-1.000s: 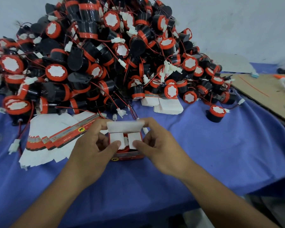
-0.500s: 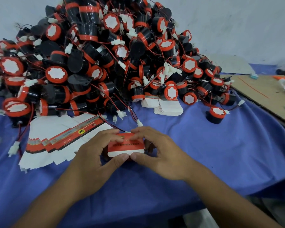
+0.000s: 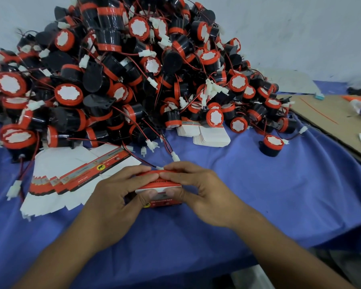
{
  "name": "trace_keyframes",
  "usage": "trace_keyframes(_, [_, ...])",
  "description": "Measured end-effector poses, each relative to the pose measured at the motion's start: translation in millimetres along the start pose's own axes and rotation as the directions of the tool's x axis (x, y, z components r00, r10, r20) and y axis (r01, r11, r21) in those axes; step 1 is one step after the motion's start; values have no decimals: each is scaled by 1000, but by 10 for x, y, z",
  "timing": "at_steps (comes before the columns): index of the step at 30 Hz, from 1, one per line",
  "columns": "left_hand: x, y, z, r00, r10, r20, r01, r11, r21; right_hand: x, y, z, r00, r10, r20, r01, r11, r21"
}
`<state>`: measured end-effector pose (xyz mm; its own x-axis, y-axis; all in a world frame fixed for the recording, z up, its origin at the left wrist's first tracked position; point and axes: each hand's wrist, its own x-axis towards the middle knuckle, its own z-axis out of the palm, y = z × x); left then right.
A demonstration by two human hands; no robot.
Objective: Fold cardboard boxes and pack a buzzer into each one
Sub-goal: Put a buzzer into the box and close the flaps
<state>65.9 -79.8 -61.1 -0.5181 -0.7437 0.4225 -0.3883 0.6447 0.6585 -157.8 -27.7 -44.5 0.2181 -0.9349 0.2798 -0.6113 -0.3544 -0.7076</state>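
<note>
A great heap of buzzers [image 3: 133, 80] fills the back of the counter [image 3: 290, 195]: black round bodies with red rims and white faces, tangled in thin red and black wires that end in white plugs. One lone buzzer [image 3: 271, 146] stands apart on the heap's right. In front of the heap on the left lies a fan of flat box blanks [image 3: 56, 184], white inside with red and grey printed bands. At the near middle the person holds a small red box [image 3: 161, 185] down on the counter. The left grip [image 3: 113, 197] and the right grip [image 3: 204, 195] are both closed around it, fingers curled over the red top and thumbs pressed on the near face, where a white strip of flap shows under the lid edge. A white plug [image 3: 175, 158] on its wire lies just behind the fingers. The counter is draped in blue cloth, a brown cardboard sheet [image 3: 331, 117] lies at its far right, and a plain pale wall [image 3: 300, 28] rises behind. Two small stacks of white cards [image 3: 212, 135] sit at the foot of the heap. The top blank carries a yellow round badge [image 3: 100, 167] with a black animal figure. The print there and on the box's front is too blurred to read.
</note>
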Motion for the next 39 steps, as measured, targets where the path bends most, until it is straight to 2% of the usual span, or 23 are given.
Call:
trace_keyframes(16, [33, 44, -110, 995, -13, 101, 4, 996, 88, 14, 32, -15, 999, -36, 30, 37, 998, -59])
trace_keyframes(26, [-93, 123, -104, 987, 57, 148, -103, 939, 327, -14, 71, -15, 991, -119, 56, 126, 979, -159])
trace_keyframes(28, [-114, 110, -90, 986, 85, 141, -125, 944, 306, -7, 73, -1, 991, -131, 30, 134, 982, -135])
trace_keyframes(31, [-125, 54, -80, 996, 22, 85, -32, 992, 124, 13, 76, 23, 993, -120, 19, 121, 987, -102])
trace_keyframes(33, [-100, 19, -86, 997, -2, 74, -2, 998, 60, 30, 86, 28, 995, -94, 20, 96, 993, -67])
trace_keyframes(39, [-13, 34, -128, 996, 10, 84, -17, 997, 81, 56, 98, 26, 996, -85, 25, 86, 996, -37])
